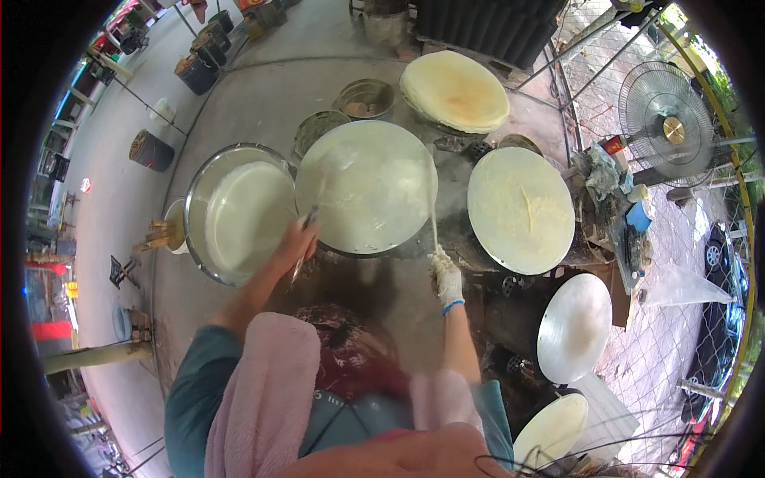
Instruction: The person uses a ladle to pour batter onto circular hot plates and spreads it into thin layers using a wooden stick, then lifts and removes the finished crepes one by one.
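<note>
My left hand point(296, 243), bare, is closed round the handle of a ladle point(312, 213). The ladle's blurred head reaches over a large round griddle point(366, 203) coated with pale batter. In my right hand point(448, 280), which wears a whitish glove, is a long thin stick point(434, 227). It stands along the griddle's right edge; whether it touches I cannot tell. Left of the griddle sits a wide metal basin point(192, 227) holding pale, creamy batter point(251, 203). A second griddle point(522, 211) to the right carries a pale layer with a ridge across it.
Behind the griddles lies a round stack of pale flatbreads point(454, 94). Two more round pans point(575, 328) point(550, 434) stand at the lower right. A fan point(665, 127) is by the wire fence. Dark buckets point(151, 150) stand on the floor at left.
</note>
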The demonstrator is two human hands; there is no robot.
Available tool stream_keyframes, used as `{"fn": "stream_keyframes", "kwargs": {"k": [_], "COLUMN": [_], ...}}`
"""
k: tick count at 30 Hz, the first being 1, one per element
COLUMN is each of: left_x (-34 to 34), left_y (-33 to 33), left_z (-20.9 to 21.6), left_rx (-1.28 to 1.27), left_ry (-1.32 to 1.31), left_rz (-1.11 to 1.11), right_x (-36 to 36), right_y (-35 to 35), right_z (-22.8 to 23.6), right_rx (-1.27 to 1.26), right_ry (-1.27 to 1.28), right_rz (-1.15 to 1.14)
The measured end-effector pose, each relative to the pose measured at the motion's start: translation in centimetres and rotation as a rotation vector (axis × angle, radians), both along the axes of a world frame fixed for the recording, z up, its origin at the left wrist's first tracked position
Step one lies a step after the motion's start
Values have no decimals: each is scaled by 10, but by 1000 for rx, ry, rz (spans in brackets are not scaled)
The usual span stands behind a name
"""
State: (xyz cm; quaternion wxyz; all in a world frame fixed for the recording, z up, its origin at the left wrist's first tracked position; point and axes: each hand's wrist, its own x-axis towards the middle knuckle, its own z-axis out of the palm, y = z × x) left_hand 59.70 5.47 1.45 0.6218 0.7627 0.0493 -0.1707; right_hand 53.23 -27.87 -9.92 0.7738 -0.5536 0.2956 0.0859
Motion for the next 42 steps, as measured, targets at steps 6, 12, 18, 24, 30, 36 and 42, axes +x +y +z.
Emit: {"fn": "stream_keyframes", "kwargs": {"k": [6,12,18,24,30,36,42], "left_x": [111,98,60,44,66,65,7], "left_y": [-57,-66,-23,-23,40,-66,-234], "left_z": [-32,-32,-40,-39,26,111,119], "left_rx": [-110,-173,-451,-834,-1160,-469,-503], "left_ry": [79,347,575,936,888,480,724], "left_rz": [-157,-243,3,147,-340,-625,-795], "right_x": [-34,-70,-45,-32,-38,-88,-237], "right_y": [19,102,131,183,119,96,-57], "right_z": [21,-21,-16,24,24,25,23], "right_rx": [-203,-35,72,135,-164,-96,24], "right_ry": [112,-110,-66,127,227,-71,-61], "right_rz": [237,-196,-183,-27,-168,217,-707]}}
